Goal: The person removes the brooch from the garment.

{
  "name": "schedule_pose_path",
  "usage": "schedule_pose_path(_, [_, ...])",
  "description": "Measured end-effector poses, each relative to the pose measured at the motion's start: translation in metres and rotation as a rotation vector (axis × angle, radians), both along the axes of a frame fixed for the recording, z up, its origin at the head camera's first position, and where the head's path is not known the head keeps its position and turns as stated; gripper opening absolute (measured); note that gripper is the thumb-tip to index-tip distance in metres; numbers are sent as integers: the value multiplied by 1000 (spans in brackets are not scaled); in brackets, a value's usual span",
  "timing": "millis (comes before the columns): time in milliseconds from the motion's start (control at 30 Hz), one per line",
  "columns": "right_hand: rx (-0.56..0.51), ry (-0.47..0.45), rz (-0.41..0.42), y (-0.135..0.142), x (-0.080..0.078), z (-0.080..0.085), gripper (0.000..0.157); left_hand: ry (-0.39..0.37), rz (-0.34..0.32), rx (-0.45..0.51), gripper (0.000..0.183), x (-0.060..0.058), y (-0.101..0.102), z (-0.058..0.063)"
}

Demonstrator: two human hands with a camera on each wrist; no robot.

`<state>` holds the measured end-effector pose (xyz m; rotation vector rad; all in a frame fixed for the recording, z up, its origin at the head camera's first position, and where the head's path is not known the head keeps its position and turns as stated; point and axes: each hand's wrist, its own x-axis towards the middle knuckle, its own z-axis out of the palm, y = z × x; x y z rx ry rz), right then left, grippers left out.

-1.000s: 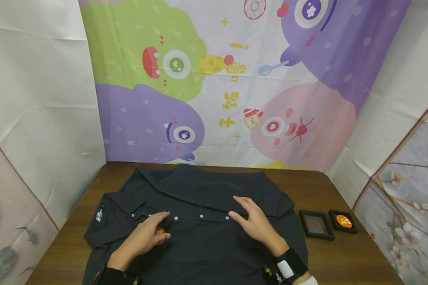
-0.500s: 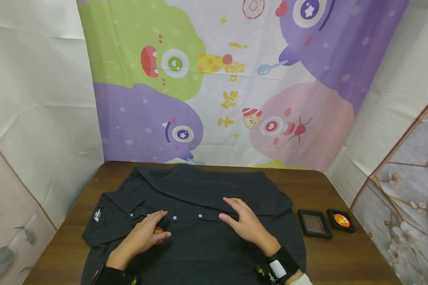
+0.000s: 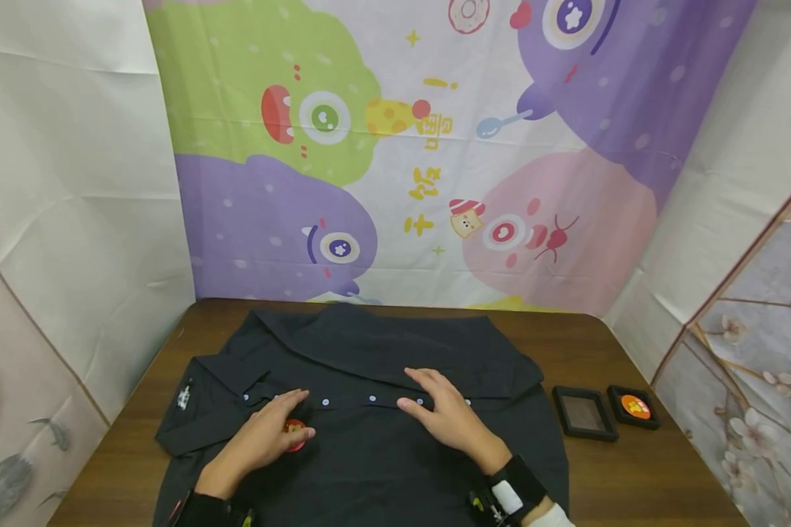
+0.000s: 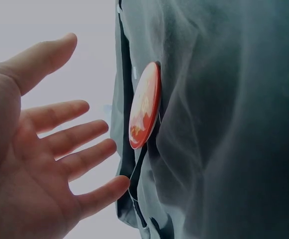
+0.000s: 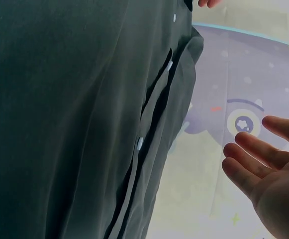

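A dark button-front shirt (image 3: 369, 446) lies spread over the table, with a row of small white buttons across its middle. Pinned or resting on it at the left is a round red badge (image 4: 145, 107), partly covered by my left hand in the head view. My left hand (image 3: 260, 435) hovers over the shirt beside this badge, fingers spread and holding nothing. Over the button row at the right, my right hand (image 3: 451, 417) is held above the cloth with its fingers loosely extended and nothing in them.
On the brown table (image 3: 633, 476) to the right of the shirt are an empty-looking black square frame (image 3: 584, 414) and a smaller black case (image 3: 634, 407) holding an orange round badge. A cartoon-printed cloth (image 3: 428, 278) hangs behind the table's far edge.
My right hand has moved left over the shirt, uncovering buttons to its right. The left hand stays nearly in place beside the red badge.
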<state>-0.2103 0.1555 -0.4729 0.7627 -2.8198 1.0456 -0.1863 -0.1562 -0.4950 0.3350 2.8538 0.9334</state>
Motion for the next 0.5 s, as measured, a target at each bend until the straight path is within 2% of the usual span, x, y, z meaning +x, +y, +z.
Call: schedule_pose_path(500, [27,1,34,-10,0,-1,61,-10,3,2,60,0,-1,1])
